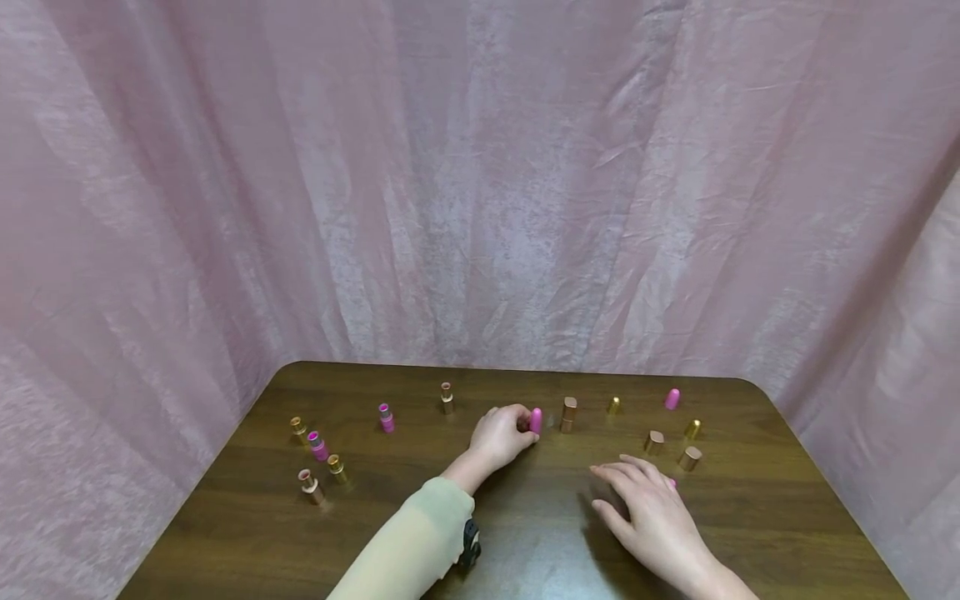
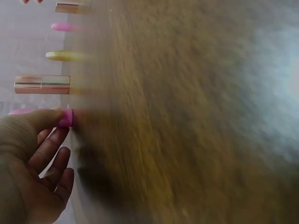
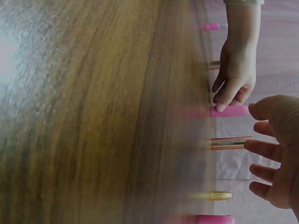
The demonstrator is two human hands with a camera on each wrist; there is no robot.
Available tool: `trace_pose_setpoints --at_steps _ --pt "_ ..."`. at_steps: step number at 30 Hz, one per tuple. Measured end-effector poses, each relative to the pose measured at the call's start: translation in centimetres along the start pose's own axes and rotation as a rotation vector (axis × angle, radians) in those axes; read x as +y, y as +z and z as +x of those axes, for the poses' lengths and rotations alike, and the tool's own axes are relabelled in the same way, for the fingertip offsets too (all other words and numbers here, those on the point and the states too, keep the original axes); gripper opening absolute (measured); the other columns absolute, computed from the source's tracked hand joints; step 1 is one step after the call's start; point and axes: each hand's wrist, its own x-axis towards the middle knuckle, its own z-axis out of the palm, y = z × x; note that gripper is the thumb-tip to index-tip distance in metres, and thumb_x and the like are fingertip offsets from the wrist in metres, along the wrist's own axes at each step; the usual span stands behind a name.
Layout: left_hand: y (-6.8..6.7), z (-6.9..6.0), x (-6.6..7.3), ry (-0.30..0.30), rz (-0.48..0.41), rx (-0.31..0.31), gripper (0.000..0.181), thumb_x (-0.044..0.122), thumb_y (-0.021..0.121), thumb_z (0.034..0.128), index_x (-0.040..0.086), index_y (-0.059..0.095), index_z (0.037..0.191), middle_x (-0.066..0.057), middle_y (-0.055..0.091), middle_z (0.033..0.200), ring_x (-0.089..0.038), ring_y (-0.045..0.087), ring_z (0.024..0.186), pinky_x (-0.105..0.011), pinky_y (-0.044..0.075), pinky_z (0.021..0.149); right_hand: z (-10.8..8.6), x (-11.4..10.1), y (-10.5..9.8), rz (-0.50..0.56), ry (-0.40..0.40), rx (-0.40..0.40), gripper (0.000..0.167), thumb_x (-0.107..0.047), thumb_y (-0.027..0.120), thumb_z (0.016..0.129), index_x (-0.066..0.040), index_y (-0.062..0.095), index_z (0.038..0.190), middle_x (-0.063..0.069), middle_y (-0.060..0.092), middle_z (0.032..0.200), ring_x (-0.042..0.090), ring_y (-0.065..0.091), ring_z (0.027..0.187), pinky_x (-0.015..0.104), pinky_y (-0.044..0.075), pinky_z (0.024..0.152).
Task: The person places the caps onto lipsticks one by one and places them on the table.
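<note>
My left hand (image 1: 501, 435) pinches a pink capped lipstick (image 1: 536, 420) between thumb and fingers; it stands upright on the table. In the left wrist view the thumb covers part of this pink tube (image 2: 68, 118). Just right of it stands a closed rose-gold lipstick (image 1: 568, 414), touched by neither hand in the head view. My right hand (image 1: 652, 512) hovers over the right part of the table, fingers spread and relaxed, holding nothing. Beside its knuckles a bit of a pink piece (image 1: 672, 482) shows, the rest hidden by the hand.
On the left stand several uncapped tubes, among them a pink one (image 1: 318, 447), a gold one (image 1: 337, 468) and a rose-gold one (image 1: 447, 398). Loose caps stand on the right: gold (image 1: 614, 406), pink (image 1: 672, 399) and rose-gold (image 1: 690, 457). A pink curtain (image 1: 480, 183) hangs behind the wooden table (image 1: 525, 533).
</note>
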Motion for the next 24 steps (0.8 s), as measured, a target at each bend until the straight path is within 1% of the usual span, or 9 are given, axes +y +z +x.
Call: trace_pose_setpoints --at_steps 2,7,10,13,17,20,24 --pt "0.2 0.3 -0.1 -0.008 -0.012 0.012 0.02 0.025 0.083 0.0855 0.017 0.075 0.102 0.01 0.073 0.091 -0.016 0.065 0.09 -0.035 0.05 0.08 0.0 -0.1 0.0 -0.002 0.001 0.0 0.043 -0.026 0.084 0.085 -0.02 0.072 0.126 -0.001 0.07 0.123 0.033 0.056 0.126 0.062 0.046 0.094" --pt "0.6 0.8 -0.3 -0.053 -0.046 0.032 0.021 0.026 0.082 0.0869 0.019 0.075 0.105 0.01 0.073 0.094 -0.013 0.067 0.091 -0.035 0.051 0.081 -0.1 -0.3 0.0 -0.003 0.019 -0.007 0.042 -0.027 0.083 0.086 -0.023 0.071 0.127 -0.003 0.069 0.124 0.031 0.055 0.128 0.069 0.045 0.091" --pt "0.7 1.0 -0.4 -0.071 -0.042 0.032 0.022 0.028 0.081 0.088 0.02 0.075 0.107 0.009 0.073 0.097 -0.014 0.067 0.093 -0.036 0.051 0.084 -0.2 -0.3 0.0 -0.001 0.025 -0.005 0.042 -0.027 0.083 0.086 -0.024 0.071 0.126 -0.003 0.069 0.124 0.03 0.054 0.128 0.07 0.044 0.091" --pt "0.7 1.0 -0.5 -0.06 -0.033 0.026 0.026 0.029 0.081 0.0875 0.019 0.074 0.111 0.008 0.074 0.102 -0.017 0.066 0.099 -0.038 0.05 0.087 -0.1 -0.1 0.0 -0.001 0.018 0.006 0.041 -0.026 0.083 0.086 -0.022 0.072 0.126 -0.003 0.069 0.123 0.031 0.055 0.127 0.065 0.045 0.092" --pt "0.4 0.7 -0.7 -0.032 -0.012 0.004 0.037 0.034 0.081 0.0874 0.019 0.073 0.12 0.008 0.072 0.112 -0.021 0.063 0.108 -0.041 0.048 0.093 0.0 0.1 -0.1 0.008 0.008 0.017 0.041 -0.025 0.083 0.086 -0.018 0.072 0.125 0.0 0.07 0.122 0.034 0.056 0.126 0.061 0.044 0.096" --pt "-0.1 0.3 -0.9 -0.014 0.011 -0.027 0.048 0.041 0.078 0.0895 0.018 0.068 0.13 0.004 0.071 0.121 -0.024 0.061 0.113 -0.043 0.047 0.097 0.0 0.5 -0.4 0.015 0.013 0.028 0.042 -0.024 0.083 0.085 -0.017 0.072 0.125 0.002 0.07 0.122 0.035 0.056 0.125 0.06 0.043 0.098" --pt "-1.1 -0.4 -1.1 0.017 0.067 -0.074 0.064 0.049 0.071 0.0933 0.013 0.057 0.145 -0.005 0.064 0.135 -0.03 0.057 0.123 -0.048 0.044 0.103 0.0 1.3 -1.1 0.03 0.03 0.062 0.043 -0.022 0.083 0.085 -0.016 0.072 0.126 0.004 0.07 0.122 0.035 0.056 0.124 0.061 0.042 0.097"
